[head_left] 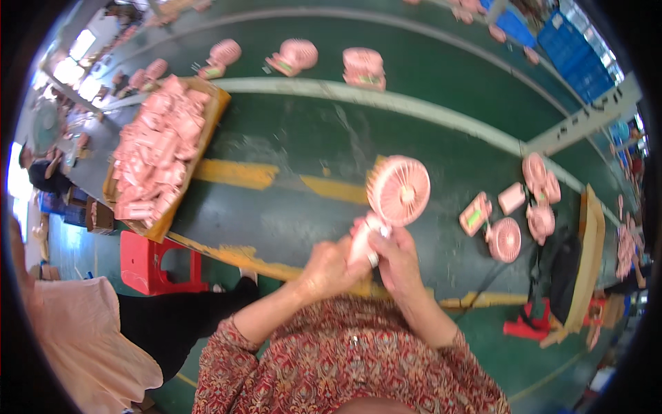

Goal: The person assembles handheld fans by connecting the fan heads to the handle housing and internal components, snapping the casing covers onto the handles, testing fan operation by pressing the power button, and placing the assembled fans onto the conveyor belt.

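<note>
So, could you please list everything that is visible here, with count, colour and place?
Held fan: one, pink, between both hands
Table: one, dark green, before the wearer
Box: one, brown-yellow, table's left
Loose parts: many, pink, heaped in the box
Fans and pieces: several, pink, table's right
Far fans: at least three, pink, beyond the pale rail
Bag: one, black, right end
Stool: one, red, lower left
Crates: several, blue, upper right
Co-worker: one, peach top, lower left
Background items: too small to count
Left hand: one, bare, on the handle
Right hand: one, bare, on the handle
</note>
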The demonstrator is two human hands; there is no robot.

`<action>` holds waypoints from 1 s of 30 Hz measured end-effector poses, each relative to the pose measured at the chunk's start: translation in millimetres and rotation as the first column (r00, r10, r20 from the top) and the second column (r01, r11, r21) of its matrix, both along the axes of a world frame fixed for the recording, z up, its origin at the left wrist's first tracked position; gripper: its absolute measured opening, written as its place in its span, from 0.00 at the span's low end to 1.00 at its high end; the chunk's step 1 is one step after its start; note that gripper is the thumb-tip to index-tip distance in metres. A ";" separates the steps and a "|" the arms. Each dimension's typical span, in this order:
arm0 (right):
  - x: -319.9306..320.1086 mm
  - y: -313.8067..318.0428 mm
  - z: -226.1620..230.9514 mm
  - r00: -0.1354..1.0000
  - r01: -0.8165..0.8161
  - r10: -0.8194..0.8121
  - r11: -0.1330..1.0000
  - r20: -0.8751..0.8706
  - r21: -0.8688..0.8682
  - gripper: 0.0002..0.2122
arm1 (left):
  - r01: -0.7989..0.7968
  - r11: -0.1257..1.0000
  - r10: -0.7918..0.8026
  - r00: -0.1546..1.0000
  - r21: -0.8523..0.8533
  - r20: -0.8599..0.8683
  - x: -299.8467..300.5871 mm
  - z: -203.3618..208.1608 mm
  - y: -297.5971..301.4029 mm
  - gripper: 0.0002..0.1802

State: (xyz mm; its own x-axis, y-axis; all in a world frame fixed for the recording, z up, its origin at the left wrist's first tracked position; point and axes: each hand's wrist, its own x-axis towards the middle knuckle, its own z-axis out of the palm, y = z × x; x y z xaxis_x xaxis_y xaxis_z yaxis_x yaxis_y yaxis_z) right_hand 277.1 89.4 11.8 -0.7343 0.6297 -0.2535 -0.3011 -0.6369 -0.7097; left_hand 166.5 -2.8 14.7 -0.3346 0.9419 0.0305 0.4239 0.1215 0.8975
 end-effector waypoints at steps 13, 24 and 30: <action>-4.0 3.8 1.4 0.987 -0.158 0.157 0.987 0.039 0.023 0.17 | 0.155 0.980 -0.111 0.945 -0.122 0.307 -5.7 -6.5 -0.9 0.17; -17.4 59.7 9.6 0.982 0.019 -0.051 0.984 0.180 0.178 0.09 | -0.270 0.963 0.269 0.960 0.004 0.074 -54.8 -21.5 -25.6 0.16; -20.2 103.7 8.5 0.970 -0.044 -0.030 0.955 0.242 0.295 0.11 | -0.563 0.826 0.545 0.778 -0.038 0.312 -106.6 -44.1 -74.4 0.10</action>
State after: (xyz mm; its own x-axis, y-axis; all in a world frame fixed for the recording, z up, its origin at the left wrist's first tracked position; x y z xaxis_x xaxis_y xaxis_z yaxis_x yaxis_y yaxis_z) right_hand 256.9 193.1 20.3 -0.6791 0.6984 -0.2261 -0.0943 -0.3884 -0.9166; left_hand 59.8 -77.2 -29.5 -0.7992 0.5908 -0.1109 0.0120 0.2002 0.9797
